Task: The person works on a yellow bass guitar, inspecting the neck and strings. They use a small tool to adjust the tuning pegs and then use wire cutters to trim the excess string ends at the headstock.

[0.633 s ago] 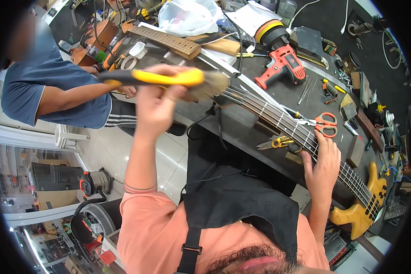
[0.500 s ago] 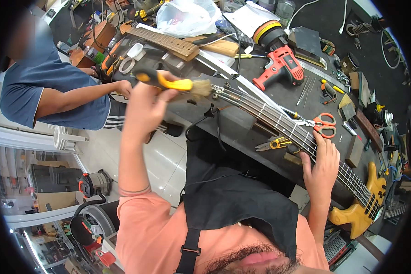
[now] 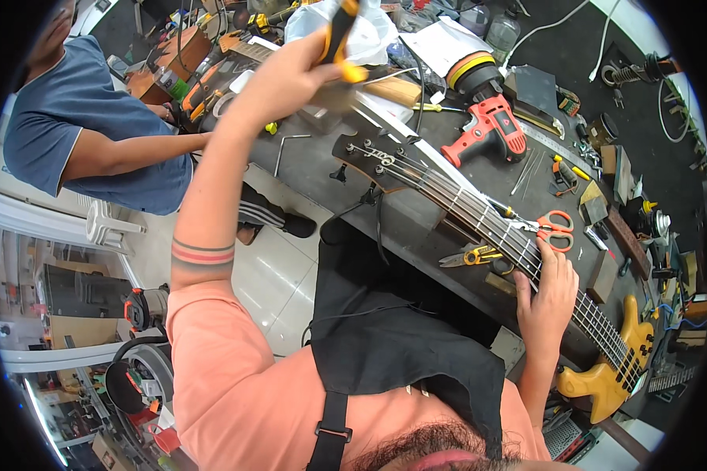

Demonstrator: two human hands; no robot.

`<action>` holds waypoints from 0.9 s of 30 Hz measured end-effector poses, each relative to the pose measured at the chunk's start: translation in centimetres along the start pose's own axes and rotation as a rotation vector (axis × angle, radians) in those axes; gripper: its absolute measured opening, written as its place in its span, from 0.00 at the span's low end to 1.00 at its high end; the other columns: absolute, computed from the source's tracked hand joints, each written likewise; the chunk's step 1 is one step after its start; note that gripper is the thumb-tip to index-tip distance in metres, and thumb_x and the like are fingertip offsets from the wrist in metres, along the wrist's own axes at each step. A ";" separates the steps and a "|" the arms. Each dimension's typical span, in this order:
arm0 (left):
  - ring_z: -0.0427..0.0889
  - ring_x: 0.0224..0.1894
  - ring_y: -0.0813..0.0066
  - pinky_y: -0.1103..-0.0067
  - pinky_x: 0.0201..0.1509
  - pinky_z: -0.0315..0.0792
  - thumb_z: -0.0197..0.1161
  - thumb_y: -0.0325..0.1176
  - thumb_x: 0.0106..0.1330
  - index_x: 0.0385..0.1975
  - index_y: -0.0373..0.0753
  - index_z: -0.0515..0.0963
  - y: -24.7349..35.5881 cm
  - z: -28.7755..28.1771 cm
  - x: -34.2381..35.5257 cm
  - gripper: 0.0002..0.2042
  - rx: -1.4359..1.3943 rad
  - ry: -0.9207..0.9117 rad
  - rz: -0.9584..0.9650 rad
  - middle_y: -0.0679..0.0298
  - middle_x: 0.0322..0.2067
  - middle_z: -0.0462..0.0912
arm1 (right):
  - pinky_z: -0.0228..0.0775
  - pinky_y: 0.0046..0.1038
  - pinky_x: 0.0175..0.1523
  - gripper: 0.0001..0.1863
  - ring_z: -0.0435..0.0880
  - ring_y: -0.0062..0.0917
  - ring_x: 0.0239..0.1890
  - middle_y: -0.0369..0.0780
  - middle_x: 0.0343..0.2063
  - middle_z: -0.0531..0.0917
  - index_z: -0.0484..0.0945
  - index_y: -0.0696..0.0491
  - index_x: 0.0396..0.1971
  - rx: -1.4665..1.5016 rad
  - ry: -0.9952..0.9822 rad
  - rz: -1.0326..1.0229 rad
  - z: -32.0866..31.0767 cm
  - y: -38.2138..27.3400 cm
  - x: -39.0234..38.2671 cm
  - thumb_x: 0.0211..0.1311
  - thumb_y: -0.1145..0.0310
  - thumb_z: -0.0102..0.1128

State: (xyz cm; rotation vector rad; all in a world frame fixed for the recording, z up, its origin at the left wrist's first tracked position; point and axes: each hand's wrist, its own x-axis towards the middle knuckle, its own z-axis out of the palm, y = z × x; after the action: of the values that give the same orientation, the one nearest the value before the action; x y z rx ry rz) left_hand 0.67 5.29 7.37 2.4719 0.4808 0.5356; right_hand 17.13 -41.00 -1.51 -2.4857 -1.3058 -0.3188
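A bass guitar lies slantwise across the bench, its dark headstock (image 3: 369, 161) at the left and its yellow wooden body (image 3: 605, 385) at the right. My right hand (image 3: 548, 286) rests on the strings and neck (image 3: 467, 206), fingers over the far side and thumb at the near edge. Raised above and beyond the headstock, my left hand (image 3: 294, 74) is closed around a brush (image 3: 339, 39) with a black and yellow handle. Its bristles point down, apart from the bass, and are smeared by motion. Orange-handled scissors (image 3: 555, 231) lie just beyond my right fingers.
A red polisher (image 3: 491, 129) stands beyond the neck. Yellow-handled pliers (image 3: 473, 257) lie on the near side. A white plastic bag (image 3: 369, 35), a hex key (image 3: 281, 153) and wood blocks (image 3: 602, 276) are around. Another person in a blue shirt (image 3: 106, 118) stands at the left.
My left hand has lifted the brush up and away from the headstock, uncovering it, and the brush has swung from level to upright. My right hand stays on the neck.
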 end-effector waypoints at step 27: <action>0.87 0.54 0.57 0.67 0.61 0.77 0.67 0.33 0.73 0.55 0.32 0.78 -0.2 0.2 -8.0 0.16 0.322 0.138 -0.245 0.49 0.52 0.89 | 0.66 0.45 0.65 0.34 0.79 0.45 0.56 0.46 0.52 0.81 0.75 0.53 0.68 -0.010 0.002 0.002 0.3 0.2 0.0 0.61 0.64 0.75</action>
State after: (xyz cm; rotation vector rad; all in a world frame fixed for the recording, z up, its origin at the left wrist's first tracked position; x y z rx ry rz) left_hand -6.13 1.78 4.99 2.6327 0.9782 0.5662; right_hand 17.34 -41.01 -1.78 -2.4937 -1.3044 -0.3280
